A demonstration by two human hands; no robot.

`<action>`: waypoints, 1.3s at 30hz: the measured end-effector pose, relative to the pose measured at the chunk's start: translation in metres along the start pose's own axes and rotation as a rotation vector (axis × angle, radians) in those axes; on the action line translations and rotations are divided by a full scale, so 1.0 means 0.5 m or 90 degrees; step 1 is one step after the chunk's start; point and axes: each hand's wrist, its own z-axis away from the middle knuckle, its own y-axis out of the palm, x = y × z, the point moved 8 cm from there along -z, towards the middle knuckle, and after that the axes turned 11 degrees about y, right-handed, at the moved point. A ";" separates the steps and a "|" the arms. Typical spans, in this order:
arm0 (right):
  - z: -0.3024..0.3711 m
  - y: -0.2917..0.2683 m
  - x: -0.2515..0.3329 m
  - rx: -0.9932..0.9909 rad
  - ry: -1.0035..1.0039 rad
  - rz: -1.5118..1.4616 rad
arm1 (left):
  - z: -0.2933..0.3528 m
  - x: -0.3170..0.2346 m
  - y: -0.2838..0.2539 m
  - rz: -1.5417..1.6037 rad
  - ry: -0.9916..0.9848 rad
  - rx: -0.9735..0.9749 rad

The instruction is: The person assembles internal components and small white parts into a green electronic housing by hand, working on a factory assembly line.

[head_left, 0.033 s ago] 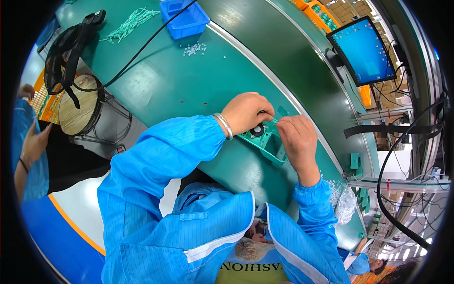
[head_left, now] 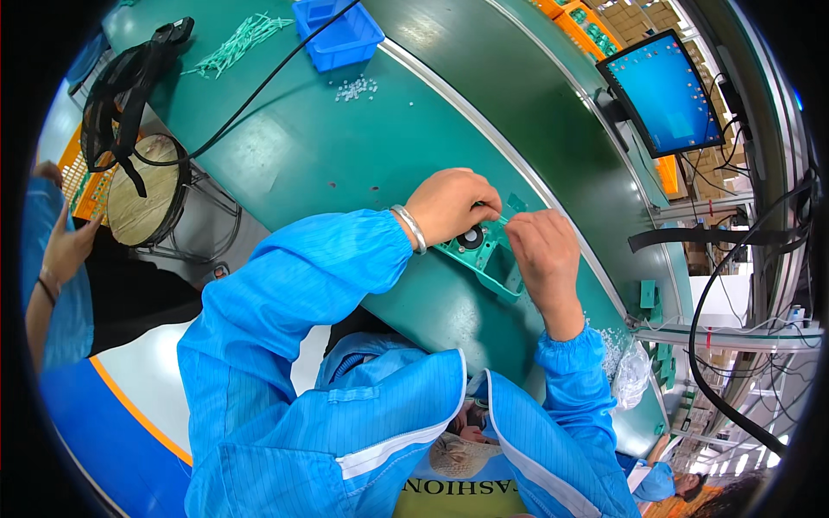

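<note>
A green plastic housing (head_left: 494,271) lies on the green worktable, partly covered by my fingers. Inside it sits a black round part with a pale centre (head_left: 470,237). My left hand (head_left: 451,207), with a silver bangle at the wrist, is bent over the housing's far left side, thumb and fingers pinched together. Across from it, my right hand (head_left: 546,257) is closed in a pinch at the housing's right end. A thin green edge shows between the two sets of fingertips; whatever they hold is too small or hidden to make out.
Green sticks (head_left: 237,45), small whitish pieces (head_left: 356,89) and a blue bin (head_left: 338,34) are at the table's far left. A black cable (head_left: 259,91) crosses there. A clear plastic bag (head_left: 633,375) lies right. A co-worker's hand (head_left: 69,249) and a stool (head_left: 147,192) are left.
At the left edge the co-worker's hand and forearm have shifted slightly. My own hands and the housing show no visible movement.
</note>
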 end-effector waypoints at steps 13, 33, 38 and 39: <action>-0.008 0.000 -0.005 -0.016 0.048 0.021 | 0.000 0.007 0.009 0.028 -0.049 0.029; -0.007 0.002 0.016 -0.038 0.035 0.114 | 0.004 0.007 0.010 0.012 -0.053 0.058; -0.006 -0.001 0.016 -0.039 0.034 0.139 | -0.004 0.005 0.010 0.020 -0.054 0.054; -0.007 0.001 0.017 -0.035 0.031 0.139 | -0.003 0.007 0.010 0.025 -0.057 0.056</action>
